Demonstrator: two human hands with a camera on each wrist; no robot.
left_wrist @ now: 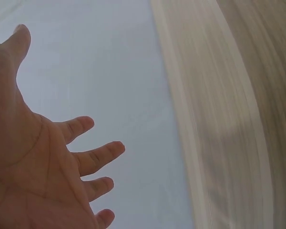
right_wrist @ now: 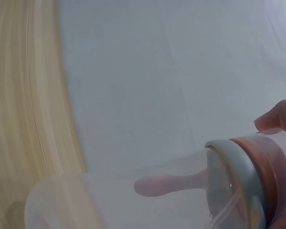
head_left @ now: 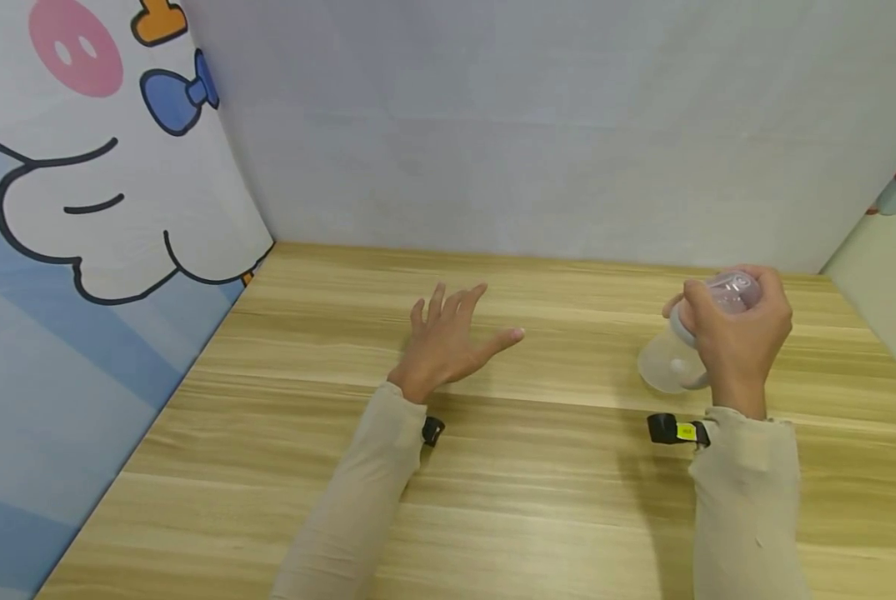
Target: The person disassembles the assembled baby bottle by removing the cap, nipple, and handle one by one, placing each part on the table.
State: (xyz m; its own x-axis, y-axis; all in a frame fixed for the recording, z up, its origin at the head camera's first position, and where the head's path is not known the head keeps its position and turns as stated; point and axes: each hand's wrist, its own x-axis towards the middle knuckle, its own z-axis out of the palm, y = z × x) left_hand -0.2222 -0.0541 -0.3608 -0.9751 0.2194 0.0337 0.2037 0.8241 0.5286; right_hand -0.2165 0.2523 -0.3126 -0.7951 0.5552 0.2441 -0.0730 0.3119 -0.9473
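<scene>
My right hand point(head_left: 743, 337) grips a translucent baby bottle point(head_left: 665, 362) by its top, fingers and thumb around the clear cap point(head_left: 731, 290). The bottle leans, its wide base toward the lower left. In the right wrist view, the bottle's clear body point(right_wrist: 119, 205) shows a pinkish rod with a rounded end point(right_wrist: 167, 186) inside. A grey collar point(right_wrist: 245, 176) rings its neck, and part of the thumb and fingers is cut off at the edge. My left hand point(head_left: 443, 346) hovers over the table with fingers spread, holding nothing; its palm point(left_wrist: 33, 176) shows in the left wrist view.
A wood-grain table point(head_left: 538, 500) spans the space under both hands. Behind it hangs a pale cloth wall point(head_left: 538, 125). On the left stands a printed cartoon panel point(head_left: 35, 350), and a light panel point(head_left: 883, 267) borders the right side. Each wrist wears a black strap.
</scene>
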